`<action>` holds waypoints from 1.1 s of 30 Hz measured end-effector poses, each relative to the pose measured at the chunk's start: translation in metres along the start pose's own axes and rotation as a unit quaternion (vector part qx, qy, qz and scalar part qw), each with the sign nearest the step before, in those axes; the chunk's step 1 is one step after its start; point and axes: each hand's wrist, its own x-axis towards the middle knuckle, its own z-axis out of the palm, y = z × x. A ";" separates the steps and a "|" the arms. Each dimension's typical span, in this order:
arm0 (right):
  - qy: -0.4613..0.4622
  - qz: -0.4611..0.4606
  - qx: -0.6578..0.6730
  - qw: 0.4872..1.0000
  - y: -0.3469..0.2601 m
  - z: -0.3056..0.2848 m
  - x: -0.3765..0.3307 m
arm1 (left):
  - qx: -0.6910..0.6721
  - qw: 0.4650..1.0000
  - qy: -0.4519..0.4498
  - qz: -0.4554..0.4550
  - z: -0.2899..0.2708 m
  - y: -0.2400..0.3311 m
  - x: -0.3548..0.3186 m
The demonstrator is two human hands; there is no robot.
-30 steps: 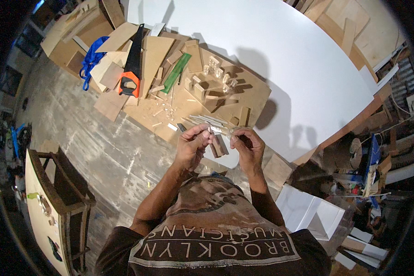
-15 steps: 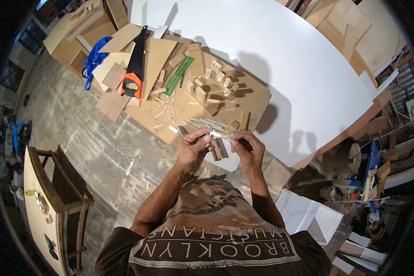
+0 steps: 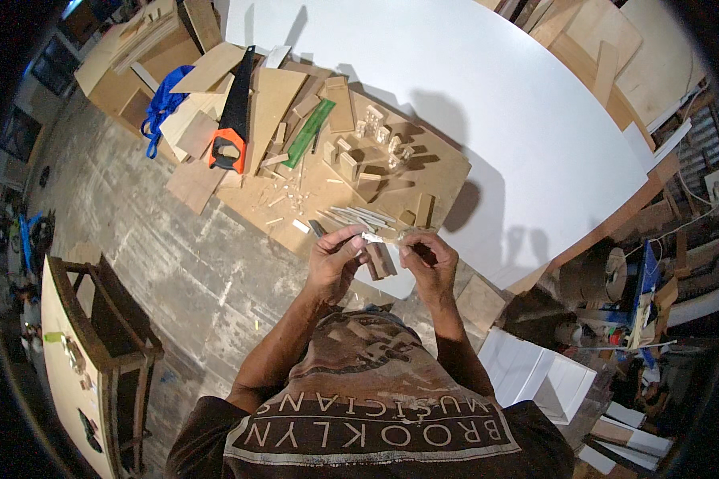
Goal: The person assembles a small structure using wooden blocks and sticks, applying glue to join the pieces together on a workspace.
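- Your left hand [image 3: 333,259] is pinching a small, irregular white piece [image 3: 371,238] between thumb and forefinger, up in front of your chest.
- Your right hand [image 3: 429,267] is at the other end of that piece, fingertips drawn in close to each other; the view is too small to tell whether they grip it or only touch it.
- Pinch lightly with the left thumb and forefinger: something this slight could snap or slip out, I'd judge, under a hard squeeze.
- Let the left hand steady the piece and the right fingertips do the fine work, with both wrists level and your elbows near your sides.
- Mind the dark brown rectangular block [image 3: 378,261] showing just below the gap between your hands, so that your lower fingers don't knock it.
- Beyond your fingertips lies a loose bundle of thin, pale sticks [image 3: 363,215] on the tan flat wooden board [image 3: 447,180]; a dropped piece would be hard to pick out among them.
- Work clear of the small upright pale wood blocks [image 3: 348,166] farther up the board, since a reaching sleeve or knuckle could topple them.
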 end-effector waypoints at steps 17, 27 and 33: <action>0.160 0.048 -0.100 0.981 0.156 -0.093 0.112 | 0.297 0.922 0.154 0.194 -0.053 -0.018 -0.021; 0.182 -0.054 -0.113 0.975 0.266 -0.093 0.198 | 0.382 0.837 0.375 0.115 -0.105 -0.051 -0.123; 0.178 -0.027 -0.139 0.974 0.275 -0.085 0.202 | 0.375 0.832 0.394 0.109 -0.096 -0.059 -0.136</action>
